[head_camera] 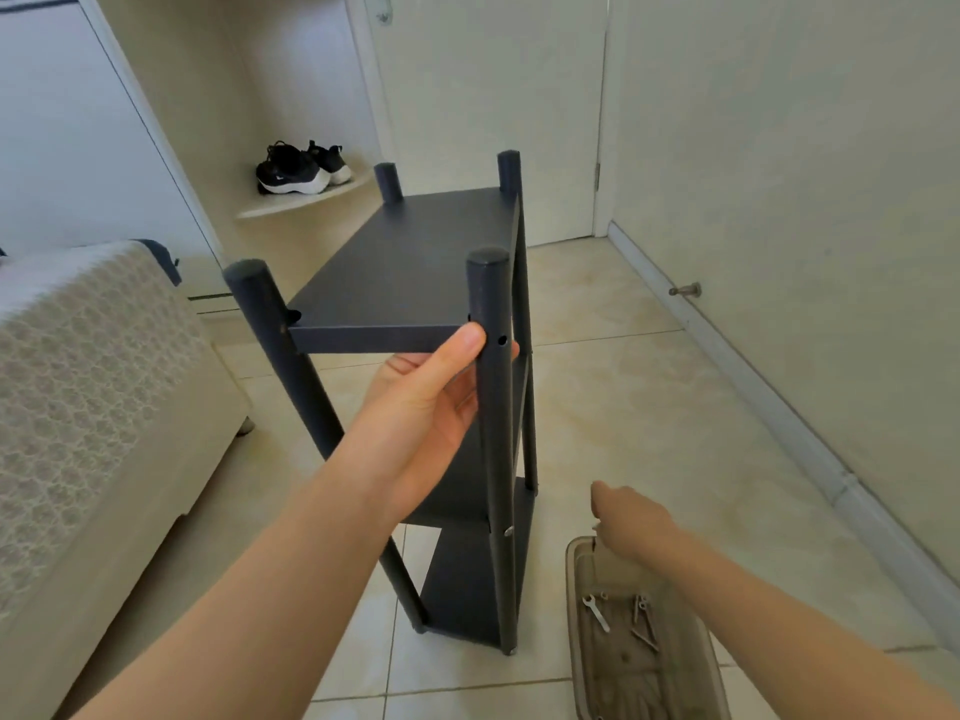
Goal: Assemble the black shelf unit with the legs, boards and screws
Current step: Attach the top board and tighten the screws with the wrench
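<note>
A single wide-angle view is taken from head height, angled forward and down. The shelf unit point(415, 283) is seen near, from above, against the tiled floor point(623, 407).

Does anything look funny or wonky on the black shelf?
Yes. The front right leg has an empty hole beside the top board, while lower down a screw sits in it. The left hand grips that leg there, so the corner looks unfastened.
</note>
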Tool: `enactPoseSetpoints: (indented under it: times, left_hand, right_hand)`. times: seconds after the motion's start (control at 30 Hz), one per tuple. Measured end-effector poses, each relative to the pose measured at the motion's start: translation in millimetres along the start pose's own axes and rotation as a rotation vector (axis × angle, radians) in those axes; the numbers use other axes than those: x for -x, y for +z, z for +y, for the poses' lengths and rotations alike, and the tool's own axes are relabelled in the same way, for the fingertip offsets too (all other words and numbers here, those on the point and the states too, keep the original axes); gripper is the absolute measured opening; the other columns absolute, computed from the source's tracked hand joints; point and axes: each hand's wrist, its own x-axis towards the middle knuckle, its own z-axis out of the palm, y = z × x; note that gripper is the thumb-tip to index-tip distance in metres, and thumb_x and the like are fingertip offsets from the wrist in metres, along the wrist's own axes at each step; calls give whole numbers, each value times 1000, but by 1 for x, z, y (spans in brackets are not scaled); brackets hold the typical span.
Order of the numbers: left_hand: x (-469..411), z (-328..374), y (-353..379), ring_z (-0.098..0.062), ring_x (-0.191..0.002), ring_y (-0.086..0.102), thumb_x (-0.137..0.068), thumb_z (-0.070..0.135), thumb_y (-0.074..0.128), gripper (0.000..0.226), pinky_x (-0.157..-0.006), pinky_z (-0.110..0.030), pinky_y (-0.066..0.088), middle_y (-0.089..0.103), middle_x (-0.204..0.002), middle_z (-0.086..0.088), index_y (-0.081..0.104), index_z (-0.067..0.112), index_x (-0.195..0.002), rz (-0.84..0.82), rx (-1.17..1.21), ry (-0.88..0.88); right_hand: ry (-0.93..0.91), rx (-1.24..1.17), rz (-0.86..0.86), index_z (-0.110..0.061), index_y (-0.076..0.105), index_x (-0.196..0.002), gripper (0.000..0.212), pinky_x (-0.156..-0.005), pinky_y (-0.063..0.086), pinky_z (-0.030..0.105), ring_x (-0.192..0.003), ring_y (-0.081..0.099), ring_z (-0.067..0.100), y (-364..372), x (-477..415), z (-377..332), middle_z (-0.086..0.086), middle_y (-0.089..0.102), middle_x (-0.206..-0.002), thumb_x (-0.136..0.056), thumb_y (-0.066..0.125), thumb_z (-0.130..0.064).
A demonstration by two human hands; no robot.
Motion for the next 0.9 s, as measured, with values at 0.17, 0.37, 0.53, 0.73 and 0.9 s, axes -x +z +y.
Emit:
enactPoseSetpoints:
  times: [0.17, 0.37, 0.53, 0.73, 0.9]
  left_hand:
    - [6, 2, 1, -24, -110, 71, -78, 24, 72, 26, -87, -31, 60, 76, -109, -9, 76, 11, -100, 84, 50, -51]
    - [13, 10, -3, -25, -108, 72, -74, 31, 76, 36, -97, -38, 50, 74, -115, -13, 76, 10, -103, 128, 72, -130]
    - [14, 16, 0, -28, -113, 70, -85, 37, 70, 44, -95, -38, 50, 72, -120, -17, 67, 6, -116, 114, 168, -99]
    - [17, 17, 3, -26, -108, 72, -92, 41, 62, 42, -91, -35, 51, 74, -113, -16, 70, 3, -108, 177, 102, -58]
    - [16, 15, 4, -23, -106, 72, -92, 44, 60, 51, -87, -33, 52, 75, -113, -15, 66, -2, -115, 203, 75, -64]
  right_hand:
    - [-176, -309, -27, -17, 59, -90, 7, -56, 45, 16, -65, 63, 8, -95, 47, -30, -2, 69, -78, -95, 63, -20]
    - [-385, -680, 164, -20, 66, -87, 5, -65, 53, 17, -74, 72, 9, -168, 127, -64, 0, 76, -79, -88, 71, -18]
    - [-506, -911, 370, -22, 69, -91, 6, -73, 57, 21, -78, 74, 12, -198, 166, -87, -2, 77, -83, -87, 72, -18]
    - [-481, -958, 460, -20, 67, -89, 8, -77, 56, 29, -76, 74, 14, -204, 169, -102, -2, 77, -79, -85, 73, -16]
    - [-479, -911, 481, -21, 67, -88, 9, -70, 56, 20, -74, 74, 11, -205, 169, -101, -4, 76, -76, -86, 74, -15]
